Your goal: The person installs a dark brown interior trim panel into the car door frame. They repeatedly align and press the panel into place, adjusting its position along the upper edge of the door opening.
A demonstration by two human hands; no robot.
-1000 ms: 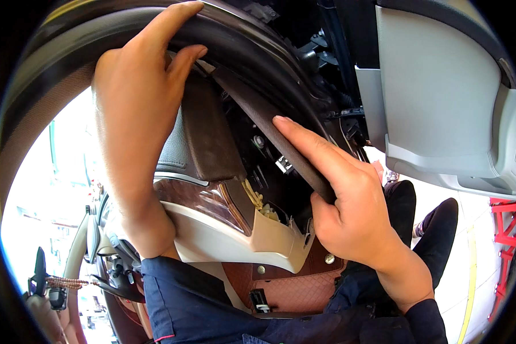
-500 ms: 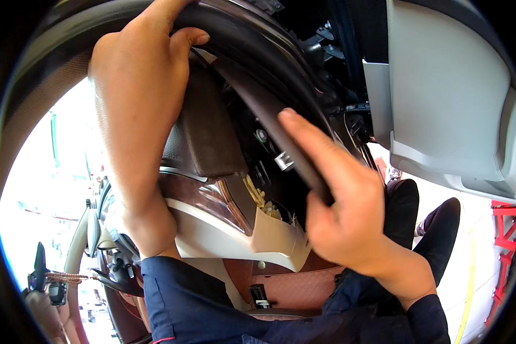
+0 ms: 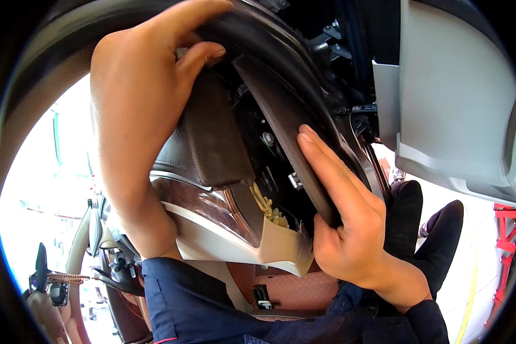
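My right hand [image 3: 352, 215] grips the lower part of a long dark brown trim panel [image 3: 281, 109], with the fingers flat along its outer side and the thumb at its lower edge. A metal clip [image 3: 294, 181] shows on the panel's inner side. The panel stands tilted beside a dark opening at the dashboard's end, where a bolt head [image 3: 268, 138] is visible. At the upper left, my left hand [image 3: 137, 74] curls around the black door seal [image 3: 241, 28]; some of its fingers are hidden. The brown padded dashboard end [image 3: 218, 132] lies between my hands.
Yellow wires [image 3: 261, 200] come out of the opening above a cream lower trim [image 3: 223, 232]. A grey open door panel [image 3: 458, 92] stands to the right. A steering wheel [image 3: 77, 246] is at the lower left. Red metal stands [image 3: 507, 229] show at the far right.
The trim panel has swung a little to the right, away from the dashboard end, with my right hand. My left thumb has moved slightly right and down. The whole view has shifted a little.
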